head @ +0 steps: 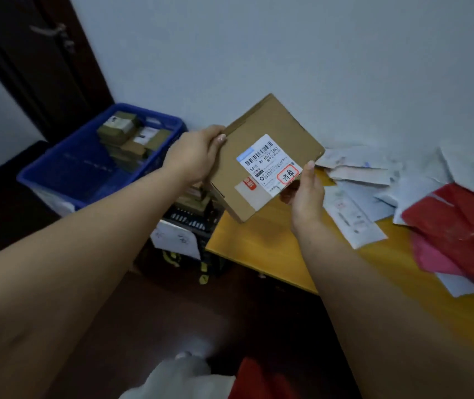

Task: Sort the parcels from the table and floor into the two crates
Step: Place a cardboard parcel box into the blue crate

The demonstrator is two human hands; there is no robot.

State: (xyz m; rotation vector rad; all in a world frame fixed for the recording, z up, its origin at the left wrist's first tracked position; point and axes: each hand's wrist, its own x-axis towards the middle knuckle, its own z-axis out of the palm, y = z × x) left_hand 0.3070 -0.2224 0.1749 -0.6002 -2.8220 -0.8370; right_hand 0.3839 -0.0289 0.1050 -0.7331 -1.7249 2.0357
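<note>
A flat brown cardboard parcel (270, 131) with a white shipping label is held tilted in the air above the table's left corner. My left hand (194, 156) grips its left edge, thumb on top. My right hand (306, 194) holds its lower right corner. A blue crate (66, 180) on the left holds several small brown boxes. A black crate (189, 223) with a white paper sign stands below the parcel, beside the table, with boxes inside. On the yellow table (273, 249) lie several white mailers (354, 214) and red bags (457, 223).
A pale wall runs behind the table and crates. A dark door (37, 59) stands at the upper left. The floor is dark; a white bag (178, 378) and a red parcel (259, 381) lie on it near the bottom edge.
</note>
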